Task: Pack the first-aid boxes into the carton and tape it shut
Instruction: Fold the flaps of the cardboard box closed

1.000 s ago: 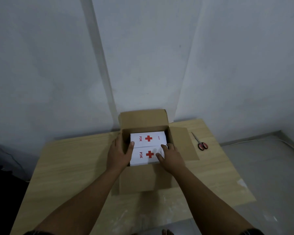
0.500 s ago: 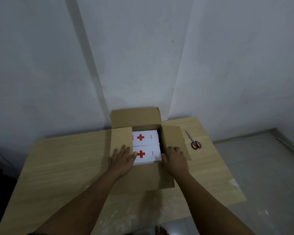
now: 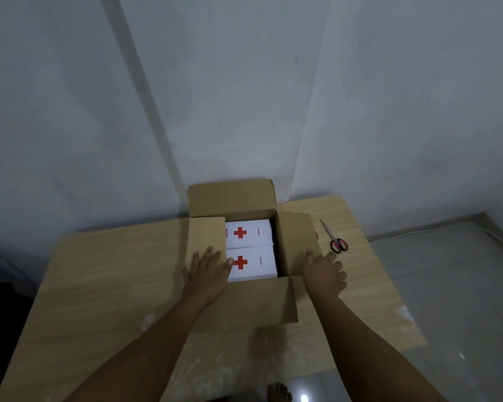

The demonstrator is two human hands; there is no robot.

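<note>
on the wooden table we see the carton standing open. our left hand lies flat, fingers straight, pressing the left flap inward. inside the carton 2 white first-aid boxes with red crosses lie side by side, far and near. our right hand curls its fingers round the right flap. red-handled scissors lie on the table at the far right.

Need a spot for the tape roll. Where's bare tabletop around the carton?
Broad bare table left of the carton, past the left hand. A bare strip along the near edge. Right is tight: right hand on the side flap, scissors beyond.
</note>
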